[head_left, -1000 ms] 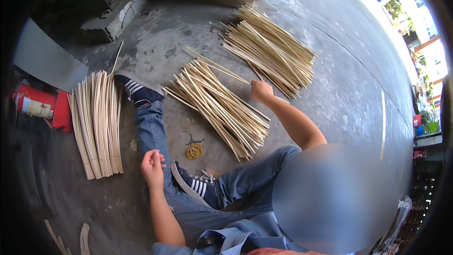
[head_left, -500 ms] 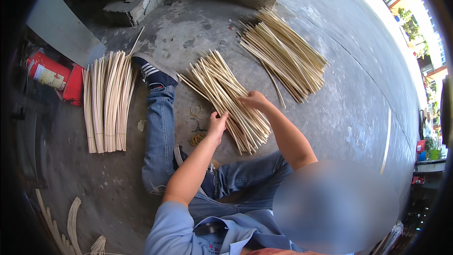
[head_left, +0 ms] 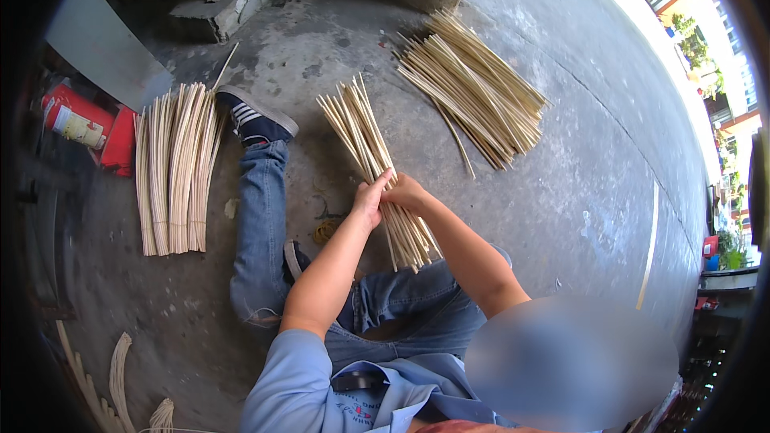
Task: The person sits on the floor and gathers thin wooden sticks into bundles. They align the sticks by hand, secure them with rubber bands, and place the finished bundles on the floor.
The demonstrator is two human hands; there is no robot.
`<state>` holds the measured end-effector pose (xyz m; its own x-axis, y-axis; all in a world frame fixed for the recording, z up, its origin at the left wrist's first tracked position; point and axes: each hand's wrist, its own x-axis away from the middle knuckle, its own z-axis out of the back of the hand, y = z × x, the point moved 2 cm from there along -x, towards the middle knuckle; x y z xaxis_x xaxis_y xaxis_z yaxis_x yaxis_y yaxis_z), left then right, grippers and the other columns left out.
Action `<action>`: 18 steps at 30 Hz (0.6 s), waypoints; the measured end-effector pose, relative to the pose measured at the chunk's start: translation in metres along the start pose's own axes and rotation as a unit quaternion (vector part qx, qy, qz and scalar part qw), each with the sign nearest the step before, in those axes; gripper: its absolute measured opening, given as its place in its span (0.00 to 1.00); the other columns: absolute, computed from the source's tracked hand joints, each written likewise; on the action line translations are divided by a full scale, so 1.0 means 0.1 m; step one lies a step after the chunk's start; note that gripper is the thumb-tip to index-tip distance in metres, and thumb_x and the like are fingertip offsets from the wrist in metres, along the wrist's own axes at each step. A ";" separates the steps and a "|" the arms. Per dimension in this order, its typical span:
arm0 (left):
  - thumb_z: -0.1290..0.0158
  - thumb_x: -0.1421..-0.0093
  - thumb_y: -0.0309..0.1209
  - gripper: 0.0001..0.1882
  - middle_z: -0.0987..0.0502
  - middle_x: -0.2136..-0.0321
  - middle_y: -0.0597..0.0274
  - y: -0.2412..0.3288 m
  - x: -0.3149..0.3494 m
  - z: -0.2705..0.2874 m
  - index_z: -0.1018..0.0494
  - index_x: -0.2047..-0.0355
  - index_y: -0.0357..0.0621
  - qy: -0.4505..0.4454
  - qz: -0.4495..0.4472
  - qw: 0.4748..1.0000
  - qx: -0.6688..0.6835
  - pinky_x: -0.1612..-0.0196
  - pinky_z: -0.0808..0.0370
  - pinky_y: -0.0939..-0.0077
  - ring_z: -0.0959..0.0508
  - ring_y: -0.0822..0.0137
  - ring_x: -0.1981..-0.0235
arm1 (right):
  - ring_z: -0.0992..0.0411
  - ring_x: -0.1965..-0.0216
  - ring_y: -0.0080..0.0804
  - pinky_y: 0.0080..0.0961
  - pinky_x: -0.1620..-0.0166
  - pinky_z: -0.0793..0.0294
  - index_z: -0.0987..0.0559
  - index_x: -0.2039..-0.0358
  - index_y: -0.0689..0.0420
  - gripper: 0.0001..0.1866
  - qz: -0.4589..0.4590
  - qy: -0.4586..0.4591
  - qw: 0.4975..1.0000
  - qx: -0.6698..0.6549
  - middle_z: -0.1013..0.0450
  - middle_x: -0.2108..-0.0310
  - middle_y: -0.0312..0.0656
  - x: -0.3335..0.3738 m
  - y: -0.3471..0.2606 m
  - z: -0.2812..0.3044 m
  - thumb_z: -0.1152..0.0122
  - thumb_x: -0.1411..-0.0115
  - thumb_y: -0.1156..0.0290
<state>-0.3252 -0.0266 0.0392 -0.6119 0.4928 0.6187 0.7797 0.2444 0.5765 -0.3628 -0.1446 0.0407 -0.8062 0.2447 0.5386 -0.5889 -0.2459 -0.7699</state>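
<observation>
A bundle of thin pale sticks (head_left: pixel 353 124) is squeezed together between my hands, in front of my legs. My left hand (head_left: pixel 371 196) is wrapped round its left side, and my right hand (head_left: pixel 404 193) grips it from the right at about the same height. The sticks fan out a little at both ends. On the floor by my left wrist lies a small heap of yellowish rubber bands (head_left: pixel 324 231), partly hidden by my arm.
Several tied bundles of sticks (head_left: pixel 172 176) lie beside my left shoe (head_left: pixel 255 116). A larger loose pile of sticks (head_left: pixel 473 88) lies at the far right. A red bucket (head_left: pixel 80 120) rests at the left. Curved bundles (head_left: pixel 120 381) lie at the lower left.
My hands have closed in from both sides, and the spread sticks are now gathered into a narrow bundle. It sits slightly nearer to me and more upright in view.
</observation>
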 end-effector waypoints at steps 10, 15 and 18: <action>0.26 0.47 0.42 0.38 0.20 0.54 0.55 0.86 1.15 -0.92 0.33 0.44 0.39 -0.142 -0.440 0.850 -0.252 0.47 0.24 0.64 0.20 0.59 0.52 | 0.22 0.52 0.36 0.35 0.47 0.23 0.25 0.47 0.60 0.31 0.376 0.185 0.904 -0.086 0.21 0.53 0.45 1.04 -0.88 0.40 0.23 0.50 0.67; 0.24 0.51 0.43 0.42 0.21 0.51 0.54 0.74 1.44 -0.86 0.32 0.42 0.38 -0.213 -0.445 0.803 -0.335 0.46 0.24 0.64 0.20 0.57 0.49 | 0.23 0.50 0.39 0.35 0.45 0.24 0.21 0.49 0.59 0.28 0.450 0.208 0.868 -0.039 0.21 0.53 0.45 1.39 -0.73 0.36 0.24 0.50 0.68; 0.24 0.51 0.42 0.44 0.22 0.49 0.54 0.45 1.31 -0.62 0.33 0.39 0.38 -0.231 -0.393 0.803 -0.383 0.44 0.24 0.64 0.21 0.58 0.47 | 0.24 0.48 0.43 0.39 0.42 0.27 0.21 0.48 0.59 0.29 0.458 0.183 0.870 -0.004 0.22 0.51 0.47 1.37 -0.42 0.25 0.24 0.51 0.65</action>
<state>-0.3784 -0.0030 0.1789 -0.6222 0.7385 -0.2597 -0.2429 0.1332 0.9609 -0.4495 -0.1239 0.1548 -0.8643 0.2319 -0.4463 0.2935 -0.4880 -0.8220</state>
